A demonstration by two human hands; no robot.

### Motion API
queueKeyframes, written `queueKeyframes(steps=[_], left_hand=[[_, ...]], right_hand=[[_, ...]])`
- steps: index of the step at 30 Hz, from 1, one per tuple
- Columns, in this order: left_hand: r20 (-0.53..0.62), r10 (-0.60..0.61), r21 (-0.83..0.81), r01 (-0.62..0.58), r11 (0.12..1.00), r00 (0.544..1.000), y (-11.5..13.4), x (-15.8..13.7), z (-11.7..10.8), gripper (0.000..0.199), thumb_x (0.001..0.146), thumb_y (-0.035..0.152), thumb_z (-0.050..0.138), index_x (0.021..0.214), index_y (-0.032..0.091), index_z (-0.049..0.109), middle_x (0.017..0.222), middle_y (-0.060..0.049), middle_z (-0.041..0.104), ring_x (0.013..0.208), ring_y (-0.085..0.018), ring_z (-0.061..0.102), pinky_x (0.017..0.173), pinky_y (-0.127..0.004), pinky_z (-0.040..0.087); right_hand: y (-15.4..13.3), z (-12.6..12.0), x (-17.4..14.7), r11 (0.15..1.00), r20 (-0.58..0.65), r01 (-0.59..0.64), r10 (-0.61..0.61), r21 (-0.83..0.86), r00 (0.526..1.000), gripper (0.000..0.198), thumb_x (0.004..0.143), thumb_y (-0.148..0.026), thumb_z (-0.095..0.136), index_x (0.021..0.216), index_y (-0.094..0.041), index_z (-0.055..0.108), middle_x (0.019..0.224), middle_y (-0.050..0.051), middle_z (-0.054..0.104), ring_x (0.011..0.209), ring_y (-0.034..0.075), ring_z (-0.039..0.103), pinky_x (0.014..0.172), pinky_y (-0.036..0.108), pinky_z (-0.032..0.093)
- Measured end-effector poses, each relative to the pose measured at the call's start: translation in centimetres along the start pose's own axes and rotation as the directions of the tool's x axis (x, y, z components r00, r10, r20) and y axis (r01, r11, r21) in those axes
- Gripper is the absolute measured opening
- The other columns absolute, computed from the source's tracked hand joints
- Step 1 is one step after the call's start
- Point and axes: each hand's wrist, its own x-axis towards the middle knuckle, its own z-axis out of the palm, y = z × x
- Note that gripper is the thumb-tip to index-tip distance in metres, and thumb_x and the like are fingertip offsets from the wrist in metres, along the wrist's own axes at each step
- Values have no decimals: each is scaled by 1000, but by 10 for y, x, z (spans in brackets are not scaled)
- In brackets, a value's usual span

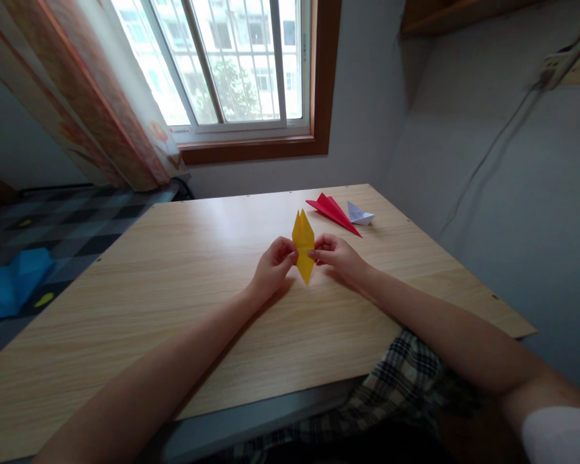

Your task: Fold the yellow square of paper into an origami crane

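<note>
A folded piece of yellow origami paper (303, 241) stands upright between my two hands over the table. Its lower end comes to one point, and the upper end splits into two narrow points. My left hand (276, 259) pinches its left edge between thumb and fingers. On the opposite edge my right hand (337, 253) has its thumb on the near face and its fingers partly hidden behind. A horizontal crease crosses the paper's middle.
Beyond my right hand lie a red paper plane (333, 212) and a white paper boat (360, 214) on the wooden table (198, 258). Blue paper (17, 280) rests on a checked cloth at the left. A window (236, 64) and walls stand behind.
</note>
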Motion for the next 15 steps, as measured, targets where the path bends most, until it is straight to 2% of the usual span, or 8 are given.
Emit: queueKeyframes(steps=[3, 7, 11, 15], left_hand=[[19, 31, 118, -33, 992, 999, -1, -1, 2, 9, 82, 22, 71, 85, 19, 62, 85, 0, 65, 80, -14, 62, 74, -25, 52], [20, 27, 212, -30, 977, 999, -2, -4, 3, 13, 83, 25, 71, 94, 20, 64, 100, -3, 66, 89, -16, 64, 73, -25, 54], [23, 116, 322, -117, 939, 993, 1, -6, 4, 12, 85, 24, 69, 96, 20, 68, 117, -8, 62, 103, -19, 62, 77, -26, 56], [35, 112, 295, -117, 948, 993, 4, -7, 5, 16, 88, 27, 67, 102, 20, 70, 117, -9, 64, 105, -20, 63, 82, -29, 56]], right_hand=[[1, 1, 0, 999, 31, 50, -50, -4, 998, 39, 65, -43, 87, 82, -20, 60, 81, -1, 66, 75, 15, 63, 67, 30, 50], [3, 0, 2, 994, 61, 104, -103, -13, 993, 40, 68, -45, 86, 84, -21, 59, 81, -1, 64, 76, 15, 61, 69, 30, 51], [3, -1, 3, 990, 70, 139, -138, -11, 988, 40, 69, -43, 87, 87, -21, 58, 83, -1, 63, 77, 14, 61, 69, 29, 50], [-1, 2, 0, 983, 65, 176, -173, -43, 983, 37, 72, -42, 84, 90, -22, 60, 88, 1, 65, 81, 15, 61, 69, 30, 51]])
